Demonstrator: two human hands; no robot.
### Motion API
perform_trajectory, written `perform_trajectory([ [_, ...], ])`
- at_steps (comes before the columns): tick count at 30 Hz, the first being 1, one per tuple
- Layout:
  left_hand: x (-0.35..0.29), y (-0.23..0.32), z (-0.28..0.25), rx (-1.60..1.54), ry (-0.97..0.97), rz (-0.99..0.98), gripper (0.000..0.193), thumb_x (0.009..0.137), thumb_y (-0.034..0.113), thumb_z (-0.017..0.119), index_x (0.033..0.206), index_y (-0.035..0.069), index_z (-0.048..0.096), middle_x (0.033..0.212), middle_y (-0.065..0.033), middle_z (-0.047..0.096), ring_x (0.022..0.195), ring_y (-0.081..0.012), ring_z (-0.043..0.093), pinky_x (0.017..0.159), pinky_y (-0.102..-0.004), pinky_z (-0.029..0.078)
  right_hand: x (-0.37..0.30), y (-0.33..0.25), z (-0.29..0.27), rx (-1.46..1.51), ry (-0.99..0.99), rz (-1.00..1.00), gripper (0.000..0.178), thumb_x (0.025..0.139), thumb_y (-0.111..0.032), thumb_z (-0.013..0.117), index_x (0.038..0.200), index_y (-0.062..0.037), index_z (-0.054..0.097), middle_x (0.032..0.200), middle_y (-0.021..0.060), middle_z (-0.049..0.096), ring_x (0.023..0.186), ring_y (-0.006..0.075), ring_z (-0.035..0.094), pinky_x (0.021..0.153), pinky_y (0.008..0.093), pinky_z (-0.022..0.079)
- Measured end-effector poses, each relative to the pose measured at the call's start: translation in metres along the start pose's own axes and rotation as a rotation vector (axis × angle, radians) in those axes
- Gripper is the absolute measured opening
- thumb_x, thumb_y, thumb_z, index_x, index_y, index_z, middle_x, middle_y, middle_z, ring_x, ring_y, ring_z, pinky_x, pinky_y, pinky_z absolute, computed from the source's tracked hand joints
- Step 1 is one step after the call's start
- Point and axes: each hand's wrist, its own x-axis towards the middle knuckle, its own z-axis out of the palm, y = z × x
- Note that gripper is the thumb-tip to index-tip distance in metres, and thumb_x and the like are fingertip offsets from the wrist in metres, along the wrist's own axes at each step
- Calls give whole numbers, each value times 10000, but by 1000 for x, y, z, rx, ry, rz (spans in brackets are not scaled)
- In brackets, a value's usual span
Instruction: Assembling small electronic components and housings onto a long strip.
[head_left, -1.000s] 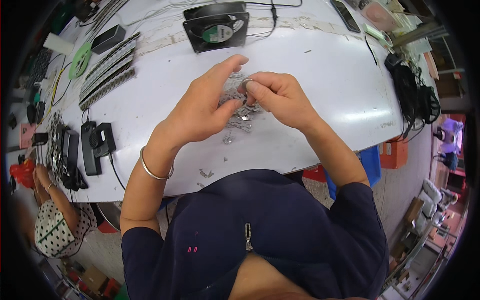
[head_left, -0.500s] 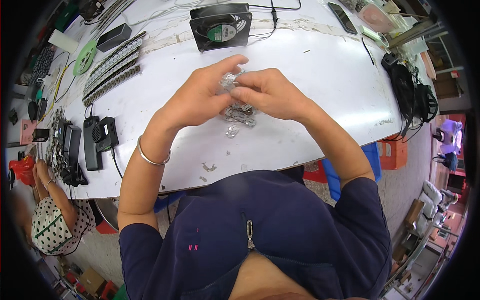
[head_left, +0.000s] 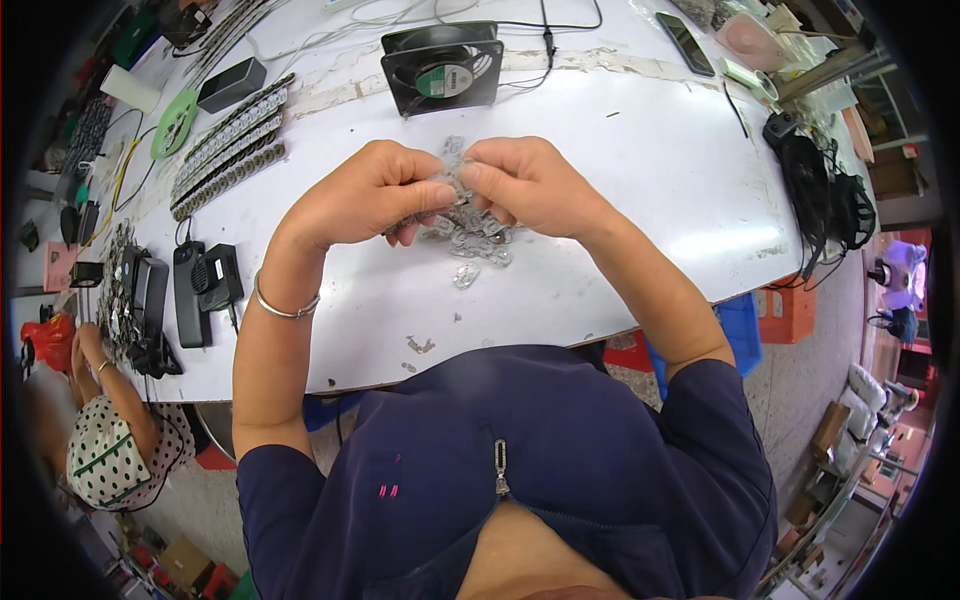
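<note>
Small clear-and-grey pieces lie in a loose pile (head_left: pixel 478 238) on the white table, too small for me to tell their kind. My left hand (head_left: pixel 375 195) hovers over the left side of the pile, fingers curled and thumb pressed on some of these pieces. Just across from it, my right hand (head_left: pixel 535 187) is closed in a pinch, its fingertips almost meeting the left thumb; what it grips is hidden. One stray piece (head_left: pixel 466 275) sits apart on the near side of the pile.
Beyond my hands stands a black square fan (head_left: pixel 443 70). Strips of metal parts (head_left: pixel 230 145) and a black adapter (head_left: pixel 215 273) lie to the left. A phone (head_left: pixel 685 44) and bundled black cables (head_left: pixel 815 190) are on the right. A co-worker (head_left: pixel 125 430) sits at far left.
My left hand has closed from a spread grasp and moved slightly left and down. My right hand's fingers have curled in. More of the pile shows between them.
</note>
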Motion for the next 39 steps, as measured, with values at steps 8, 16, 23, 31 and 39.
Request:
perform_trajectory([
  [8,8,-28,-11,97,235,185,169,922,151,588,998,13,651,756,-39,628,618,-68,566,548,-215,452,23,15,-11,220,-19,84,235,938,-206,538,821,-10,596,684,18,568,522,76,511,484,228,446],
  [16,24,-43,11,753,722,529,312,827,66,689,1135,79,643,785,-92,645,581,-176,586,563,-276,486,28,8,-7,-5,117,65,250,926,-199,522,769,-8,557,696,32,571,542,79,514,503,240,460],
  [23,30,-43,2,861,783,588,238,814,52,692,1050,71,673,865,-100,694,658,-218,659,577,-294,518,40,6,-5,-109,164,29,266,915,-212,520,766,3,566,641,31,554,559,94,532,496,262,434],
  [31,47,-51,-10,949,834,700,210,815,82,686,1023,75,656,840,-81,686,653,-226,658,554,-301,523,59,18,-11,-199,178,-39,266,939,-235,528,818,-3,580,685,-9,543,602,65,490,533,232,416],
  [39,57,-49,-9,800,957,617,192,820,125,690,1003,83,651,793,-66,673,623,-212,648,526,-300,515,70,12,-14,-377,323,-180,259,906,-199,534,776,21,575,601,103,555,549,187,490,546,335,406],
])
